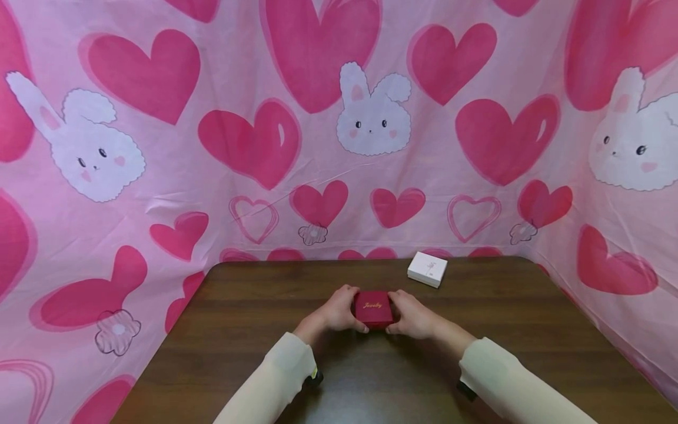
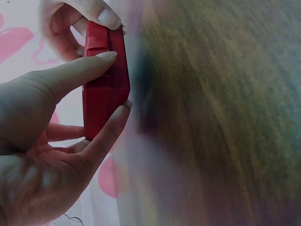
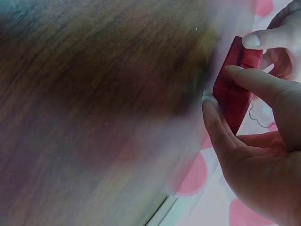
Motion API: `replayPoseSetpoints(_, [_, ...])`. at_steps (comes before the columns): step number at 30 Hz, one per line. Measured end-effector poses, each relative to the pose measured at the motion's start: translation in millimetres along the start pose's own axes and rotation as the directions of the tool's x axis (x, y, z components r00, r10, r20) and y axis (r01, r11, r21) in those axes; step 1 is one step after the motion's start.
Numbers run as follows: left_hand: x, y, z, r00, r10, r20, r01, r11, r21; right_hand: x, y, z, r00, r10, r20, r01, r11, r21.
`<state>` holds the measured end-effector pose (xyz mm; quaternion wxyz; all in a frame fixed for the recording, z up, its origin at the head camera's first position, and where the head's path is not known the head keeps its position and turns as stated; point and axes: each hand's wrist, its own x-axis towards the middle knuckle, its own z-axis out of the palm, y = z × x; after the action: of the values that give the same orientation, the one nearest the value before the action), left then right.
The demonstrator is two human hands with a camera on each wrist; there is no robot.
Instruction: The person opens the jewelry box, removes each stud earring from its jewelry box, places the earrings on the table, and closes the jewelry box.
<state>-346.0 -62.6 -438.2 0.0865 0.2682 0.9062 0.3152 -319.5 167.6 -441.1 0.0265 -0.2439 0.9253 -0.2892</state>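
Note:
A small red jewelry box (image 1: 373,308), its lid marked "Jewelry" in gold letters, is held between both hands over the middle of the table. My left hand (image 1: 340,310) grips its left side, and my right hand (image 1: 414,315) grips its right side. In the left wrist view the box (image 2: 99,103) shows its front edge, with the left thumb lying across it and fingers along the side and underneath. The right wrist view shows the same red box (image 3: 235,101) pinched by the right thumb and fingers. The lid looks closed.
A white box (image 1: 427,269) with a small printed design lies near the far edge of the dark wooden table (image 1: 265,288), right of the red box. Pink cloth (image 1: 318,171) with hearts and rabbits hangs behind and along both sides.

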Motion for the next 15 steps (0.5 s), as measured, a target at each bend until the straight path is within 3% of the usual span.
replayPoseSetpoints(8, [-3.6, -0.2, 3.9, 0.999, -0.018, 0.027, 0.018, 1.000, 0.005, -4.8, -0.6, 1.7, 0.999, -0.047, 0.010, 0.047, 0.999, -0.020])
replayPoseSetpoints(15, [-6.5, 2.8, 4.2, 0.999, -0.031, 0.034, 0.032, 0.999, -0.010, -5.8, 0.3, 2.1, 0.999, -0.038, 0.019, 0.038, 0.999, -0.018])
